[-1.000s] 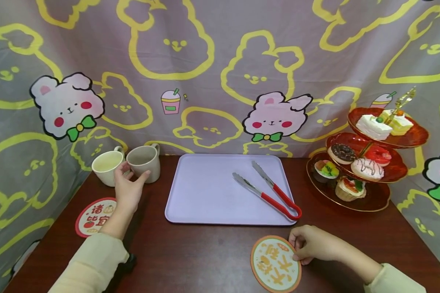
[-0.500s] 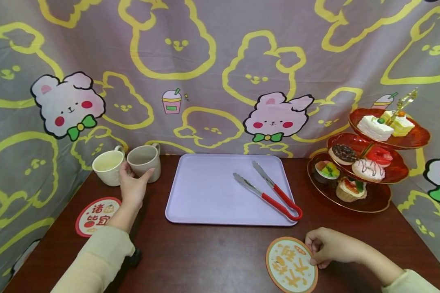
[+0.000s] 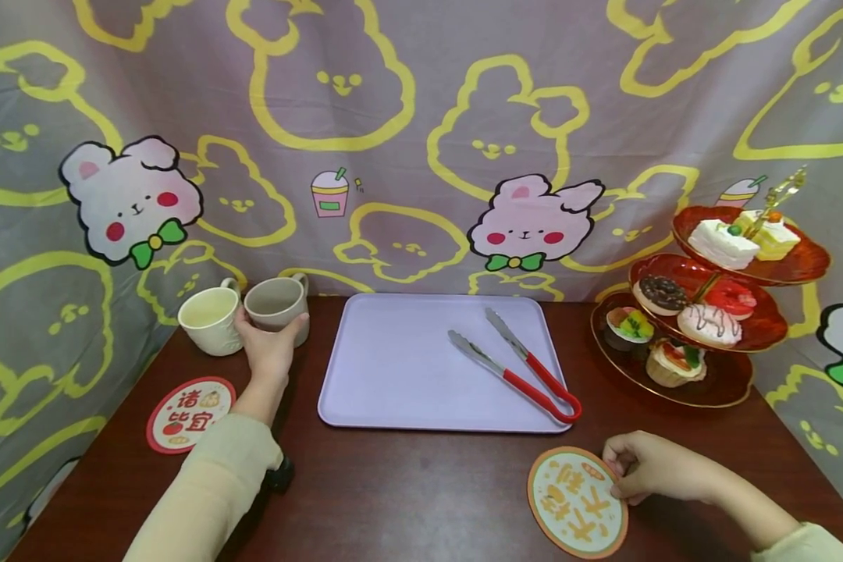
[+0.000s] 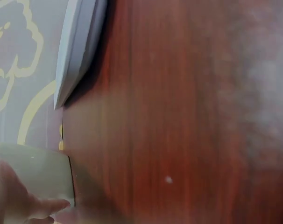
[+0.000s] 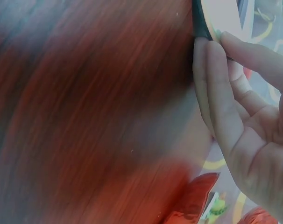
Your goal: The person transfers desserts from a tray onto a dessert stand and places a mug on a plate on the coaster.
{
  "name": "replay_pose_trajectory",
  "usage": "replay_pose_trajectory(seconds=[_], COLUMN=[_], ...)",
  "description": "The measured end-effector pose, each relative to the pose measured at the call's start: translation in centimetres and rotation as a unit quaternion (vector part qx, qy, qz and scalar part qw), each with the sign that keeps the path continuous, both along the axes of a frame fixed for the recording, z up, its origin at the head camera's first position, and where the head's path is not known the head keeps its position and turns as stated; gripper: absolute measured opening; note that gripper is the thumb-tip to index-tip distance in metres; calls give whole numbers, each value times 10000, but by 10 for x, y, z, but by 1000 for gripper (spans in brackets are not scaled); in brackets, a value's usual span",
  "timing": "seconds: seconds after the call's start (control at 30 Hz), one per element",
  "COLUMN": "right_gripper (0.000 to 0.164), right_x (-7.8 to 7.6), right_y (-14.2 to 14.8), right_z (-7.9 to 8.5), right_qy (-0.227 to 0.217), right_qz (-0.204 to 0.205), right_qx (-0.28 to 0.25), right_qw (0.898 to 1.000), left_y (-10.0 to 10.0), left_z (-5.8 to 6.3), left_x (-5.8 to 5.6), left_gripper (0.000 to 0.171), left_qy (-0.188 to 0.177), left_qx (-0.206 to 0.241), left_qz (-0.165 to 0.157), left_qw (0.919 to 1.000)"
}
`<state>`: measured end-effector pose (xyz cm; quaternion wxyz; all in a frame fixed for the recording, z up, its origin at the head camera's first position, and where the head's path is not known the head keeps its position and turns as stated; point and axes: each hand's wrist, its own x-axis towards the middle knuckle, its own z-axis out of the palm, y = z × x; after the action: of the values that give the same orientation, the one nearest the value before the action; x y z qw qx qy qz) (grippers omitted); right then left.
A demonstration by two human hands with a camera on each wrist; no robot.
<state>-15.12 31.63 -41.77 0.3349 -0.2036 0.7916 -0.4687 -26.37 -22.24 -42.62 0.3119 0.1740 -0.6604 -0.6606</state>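
My left hand (image 3: pixel 270 347) grips the grey mug (image 3: pixel 274 300) at the back left, with the thumb along its right side and the fingers on its left. The left wrist view also catches this mug (image 4: pixel 43 170) at the lower left. Close to its left stands a cream mug (image 3: pixel 211 328). Between thumb and fingers, my right hand (image 3: pixel 663 472) pinches the right edge of a round orange-rimmed coaster (image 3: pixel 576 503) at the front right. Seen edge-on, the coaster (image 5: pixel 221 14) shows at the fingertips in the right wrist view.
A red-rimmed coaster (image 3: pixel 190 414) lies at the left, near my left forearm. Red-handled tongs (image 3: pixel 539 398) rest on a lilac tray (image 3: pixel 386 359) at centre. At the right rises a three-tier red stand (image 3: pixel 730 371) with cakes, doughnuts and tarts. A patterned curtain (image 3: pixel 407 94) hangs behind.
My right hand has drawn the orange-rimmed coaster to the right. My left hand has shifted right, from between the two mugs to around the grey mug.
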Motion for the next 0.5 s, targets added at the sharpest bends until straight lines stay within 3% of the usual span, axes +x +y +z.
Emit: replay_pose_trajectory(seconds=[0.27,0.5], right_gripper=[10,15], right_x=[-4,-12], right_y=[15,36], right_z=[1,1], right_qy=[-208,-271], right_qz=[-188,-136], right_qx=[205,34], right_qw=[9994,9995], left_y=[-2,-4], left_z=[-1,-1], left_x=[-9,-15], left_gripper=[103,104], left_qy=[-78,15], left_qx=[18,-78], left_qz=[236,208], left_qw=[9997,9998])
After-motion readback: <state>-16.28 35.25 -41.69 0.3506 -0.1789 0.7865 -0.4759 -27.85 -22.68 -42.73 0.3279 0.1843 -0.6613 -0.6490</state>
